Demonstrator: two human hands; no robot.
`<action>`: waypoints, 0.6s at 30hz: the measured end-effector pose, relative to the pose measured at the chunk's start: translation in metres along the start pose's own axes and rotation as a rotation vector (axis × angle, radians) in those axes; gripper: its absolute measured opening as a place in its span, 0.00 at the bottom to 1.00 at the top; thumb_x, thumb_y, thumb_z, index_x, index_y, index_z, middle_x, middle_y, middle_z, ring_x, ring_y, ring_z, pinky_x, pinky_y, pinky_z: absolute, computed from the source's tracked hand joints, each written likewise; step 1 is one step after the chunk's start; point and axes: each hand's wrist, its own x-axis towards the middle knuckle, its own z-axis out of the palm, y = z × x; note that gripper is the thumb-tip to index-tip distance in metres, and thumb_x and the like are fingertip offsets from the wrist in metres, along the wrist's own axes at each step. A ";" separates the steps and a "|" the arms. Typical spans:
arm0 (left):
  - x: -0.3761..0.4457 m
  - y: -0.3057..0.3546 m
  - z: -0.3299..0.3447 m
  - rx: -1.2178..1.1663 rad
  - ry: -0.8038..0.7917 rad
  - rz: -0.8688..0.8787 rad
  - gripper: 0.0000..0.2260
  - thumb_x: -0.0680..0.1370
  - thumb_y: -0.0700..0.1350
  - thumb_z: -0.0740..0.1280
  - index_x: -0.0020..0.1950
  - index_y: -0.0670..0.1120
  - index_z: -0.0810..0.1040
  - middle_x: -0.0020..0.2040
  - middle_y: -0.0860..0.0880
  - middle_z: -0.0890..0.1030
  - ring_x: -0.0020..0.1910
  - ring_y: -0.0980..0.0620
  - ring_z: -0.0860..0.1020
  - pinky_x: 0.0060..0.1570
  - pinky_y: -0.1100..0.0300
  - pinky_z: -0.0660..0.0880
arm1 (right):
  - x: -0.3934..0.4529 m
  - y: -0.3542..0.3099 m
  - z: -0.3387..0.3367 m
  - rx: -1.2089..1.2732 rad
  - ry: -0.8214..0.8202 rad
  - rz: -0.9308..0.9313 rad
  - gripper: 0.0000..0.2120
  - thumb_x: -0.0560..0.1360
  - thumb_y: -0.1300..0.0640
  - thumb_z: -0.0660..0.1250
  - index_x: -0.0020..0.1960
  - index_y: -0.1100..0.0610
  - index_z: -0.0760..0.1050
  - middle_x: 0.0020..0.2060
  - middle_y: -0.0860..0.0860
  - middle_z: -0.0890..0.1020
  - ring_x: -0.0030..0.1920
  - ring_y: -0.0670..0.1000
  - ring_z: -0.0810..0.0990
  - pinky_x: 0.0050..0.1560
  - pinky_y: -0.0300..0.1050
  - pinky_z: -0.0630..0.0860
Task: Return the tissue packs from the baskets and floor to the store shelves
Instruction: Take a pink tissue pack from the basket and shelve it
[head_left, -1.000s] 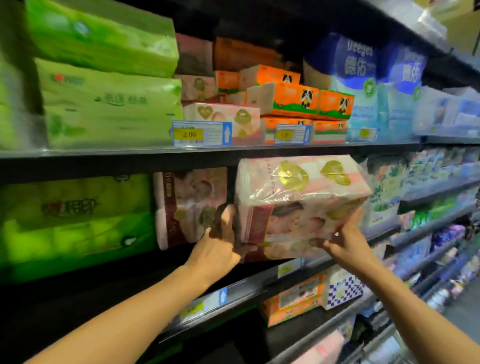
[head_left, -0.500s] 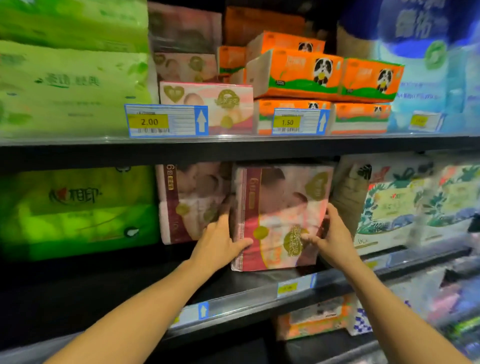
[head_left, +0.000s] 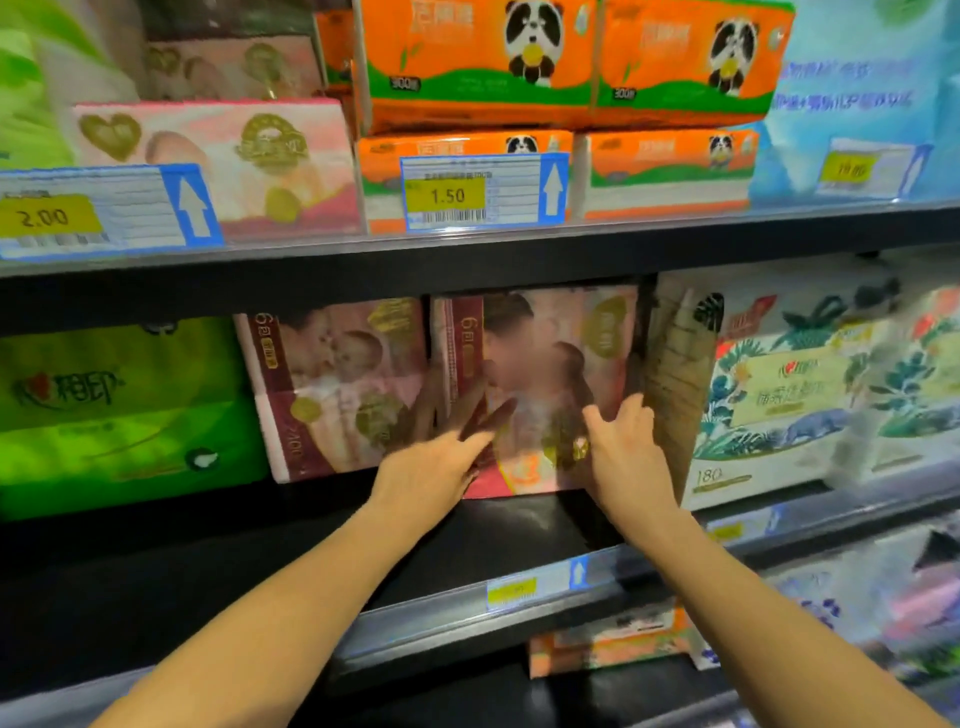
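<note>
Head view: fingers (head_left: 480, 415) of left hand (head_left: 431, 470) spread flat on the front face of the pink tissue pack (head_left: 540, 384); right hand (head_left: 626, 447) fingers loosely apart, hooked on its lower right edge. Neither clamps it. Pack stands upright, long axis vertical, at 12 o'clock from both hands, on the middle shelf (head_left: 519, 530), touching its twin pack (head_left: 337, 384) at 9, botanical pack (head_left: 779, 395) at 3. Both hands abt equally near; likely final push back.

The pink tissue pack (head_left: 540, 384) has a maroon stripe and gold hearts; at 9 o'clock a bright green pack (head_left: 119, 415), at 12 o'clock orange packs (head_left: 478, 57) with black-white pandas, at 3 o'clock a white pack (head_left: 779, 395) with green leaves
</note>
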 end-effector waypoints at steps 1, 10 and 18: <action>0.005 -0.001 0.003 0.050 0.015 0.022 0.27 0.78 0.48 0.67 0.76 0.58 0.64 0.72 0.47 0.72 0.69 0.37 0.72 0.50 0.45 0.78 | 0.005 0.000 -0.003 -0.057 -0.043 -0.040 0.22 0.58 0.74 0.73 0.48 0.61 0.73 0.42 0.70 0.75 0.39 0.68 0.77 0.23 0.50 0.72; 0.075 -0.016 0.058 0.325 0.151 -0.093 0.33 0.73 0.35 0.66 0.76 0.55 0.67 0.78 0.47 0.64 0.74 0.32 0.63 0.37 0.49 0.81 | 0.085 -0.013 0.058 -0.038 -0.053 -0.018 0.42 0.74 0.69 0.57 0.78 0.50 0.38 0.70 0.75 0.64 0.59 0.76 0.75 0.36 0.63 0.80; 0.081 -0.012 0.027 0.255 -0.112 -0.079 0.42 0.74 0.54 0.68 0.81 0.54 0.46 0.81 0.45 0.47 0.79 0.39 0.46 0.77 0.45 0.43 | 0.088 -0.008 0.025 0.035 -0.473 -0.036 0.40 0.78 0.52 0.65 0.81 0.49 0.44 0.79 0.62 0.51 0.72 0.63 0.67 0.68 0.52 0.70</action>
